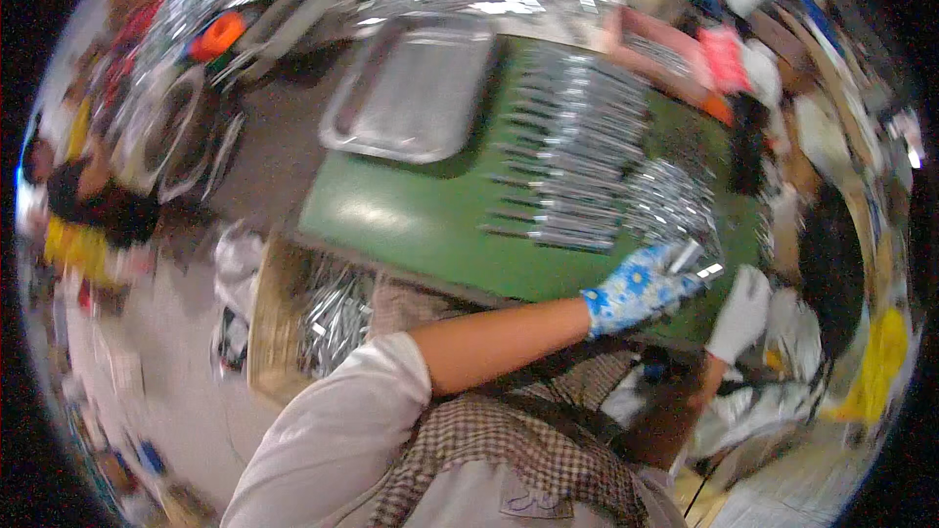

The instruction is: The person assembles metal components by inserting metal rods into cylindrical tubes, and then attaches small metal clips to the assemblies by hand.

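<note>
My left hand [634,295], in a blue flowered glove, reaches across to the right side of the green tabletop [411,235]. Its fingers are closed around small shiny metal pieces [689,256], too blurred to name more exactly. My right hand [740,316], in a white glove, is at the table's right edge, close to the left one; its fingers are smeared by motion. Just beyond the left hand lies a heap of small shiny metal parts [673,200]. Left of that heap, long slim metal parts [577,152] lie side by side in a column.
A shallow metal tray [416,88] rests at the table's far left. Below the near left edge stands a wooden box [277,323] with metal strips [335,318] in it. A pink bin [675,54] stands at the far right. Another person [93,181] is at far left.
</note>
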`<state>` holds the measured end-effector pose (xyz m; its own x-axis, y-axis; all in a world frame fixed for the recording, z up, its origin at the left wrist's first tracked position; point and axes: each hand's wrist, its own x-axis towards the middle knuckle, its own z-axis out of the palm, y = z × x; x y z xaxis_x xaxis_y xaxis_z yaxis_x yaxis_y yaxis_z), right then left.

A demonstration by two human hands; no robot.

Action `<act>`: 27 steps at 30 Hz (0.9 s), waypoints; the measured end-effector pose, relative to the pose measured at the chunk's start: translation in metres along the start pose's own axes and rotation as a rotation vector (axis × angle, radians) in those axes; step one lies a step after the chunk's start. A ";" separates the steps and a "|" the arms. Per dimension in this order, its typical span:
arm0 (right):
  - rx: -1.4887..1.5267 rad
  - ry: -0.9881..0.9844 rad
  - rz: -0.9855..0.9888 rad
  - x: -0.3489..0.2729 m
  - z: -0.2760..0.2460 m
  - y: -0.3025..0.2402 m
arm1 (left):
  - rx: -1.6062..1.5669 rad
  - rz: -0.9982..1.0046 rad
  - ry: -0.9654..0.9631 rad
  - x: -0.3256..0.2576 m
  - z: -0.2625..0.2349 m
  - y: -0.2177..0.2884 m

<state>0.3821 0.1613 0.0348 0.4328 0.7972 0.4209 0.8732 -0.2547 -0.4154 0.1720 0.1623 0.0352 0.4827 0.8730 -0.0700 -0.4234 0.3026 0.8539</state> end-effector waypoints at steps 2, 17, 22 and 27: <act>-0.049 -0.060 0.082 0.003 -0.002 0.009 | -0.026 -0.018 0.000 -0.028 -0.011 0.022; -0.210 -0.114 -0.027 0.014 0.012 0.019 | -0.491 0.008 1.483 -0.340 -0.210 -0.054; -0.414 -0.094 -0.179 0.025 0.028 0.048 | -0.494 0.425 1.661 -0.427 -0.319 -0.050; -0.322 -0.116 -0.035 0.017 0.017 0.023 | -0.562 0.581 1.858 -0.444 -0.369 -0.022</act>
<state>0.4053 0.1779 0.0188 0.3889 0.8607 0.3287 0.9211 -0.3709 -0.1186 -0.3156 -0.0905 -0.1430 -0.8322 0.0387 -0.5531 -0.5278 -0.3608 0.7689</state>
